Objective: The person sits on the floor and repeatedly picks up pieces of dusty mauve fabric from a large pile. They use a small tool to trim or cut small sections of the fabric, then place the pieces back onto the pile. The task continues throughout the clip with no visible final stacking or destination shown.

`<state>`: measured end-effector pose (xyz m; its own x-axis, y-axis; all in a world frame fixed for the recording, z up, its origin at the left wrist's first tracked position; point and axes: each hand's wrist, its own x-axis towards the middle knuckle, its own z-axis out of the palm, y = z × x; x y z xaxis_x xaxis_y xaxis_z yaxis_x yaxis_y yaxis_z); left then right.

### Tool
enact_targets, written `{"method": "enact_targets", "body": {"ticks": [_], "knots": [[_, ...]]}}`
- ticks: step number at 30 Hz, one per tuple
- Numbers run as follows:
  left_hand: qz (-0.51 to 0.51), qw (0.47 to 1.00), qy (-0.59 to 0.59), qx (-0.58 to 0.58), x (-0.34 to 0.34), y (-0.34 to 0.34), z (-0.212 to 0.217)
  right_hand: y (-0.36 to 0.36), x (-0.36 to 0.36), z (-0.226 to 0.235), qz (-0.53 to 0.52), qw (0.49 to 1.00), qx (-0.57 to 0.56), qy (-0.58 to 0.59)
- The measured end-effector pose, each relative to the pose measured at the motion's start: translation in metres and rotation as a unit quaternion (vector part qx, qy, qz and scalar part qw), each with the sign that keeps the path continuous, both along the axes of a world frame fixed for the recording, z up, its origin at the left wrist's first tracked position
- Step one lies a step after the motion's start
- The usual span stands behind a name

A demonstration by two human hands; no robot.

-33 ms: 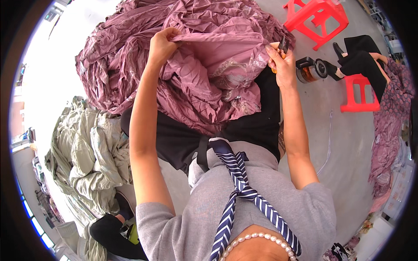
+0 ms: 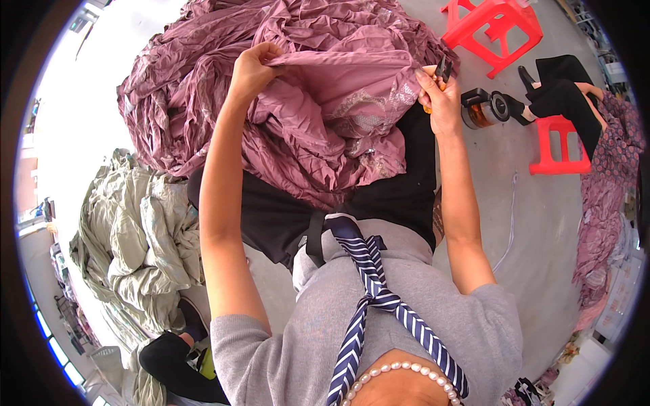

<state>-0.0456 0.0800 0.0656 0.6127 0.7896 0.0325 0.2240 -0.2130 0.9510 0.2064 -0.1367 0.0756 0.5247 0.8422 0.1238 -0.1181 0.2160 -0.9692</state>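
Mauve fabric, one large crumpled heap, before me and against my black-trousered legs; upper edge drawn taut between my hands. My left hand: fingers pinched together on that edge. My right hand: fingers closed round orange-handled snips, fingertips at the edge's other end. Glass jug, amber contents, right of it. Pale green cloth, heaped, at left.

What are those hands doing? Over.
Left hand: pinching mauve cloth. Right hand: cloth edge plus orange-handled snips. Edge stretched between them. Glass pot nearby, clear of cloth.
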Motion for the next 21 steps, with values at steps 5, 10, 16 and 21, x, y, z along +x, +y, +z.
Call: {"method": "enact_targets", "body": {"ticks": [5, 10, 16, 21], "knots": [[-0.158, 0.970, 0.058, -0.174, -0.012, -0.037, 0.045, 0.005, 0.017, -0.013, -0.041, 0.998, -0.027, 0.030], [-0.200, 0.941, -0.059, -0.265, -0.034, -0.030, 0.041, 0.009, 0.027, -0.024, -0.071, 0.997, -0.006, 0.033], [-0.210, 0.940, -0.032, -0.266, -0.026, -0.042, 0.048, 0.001, 0.022, -0.030, -0.114, 0.993, -0.014, -0.021], [-0.158, 0.964, -0.070, -0.202, -0.020, -0.053, 0.059, -0.006, 0.022, -0.035, -0.110, 0.992, -0.002, -0.055]]}}
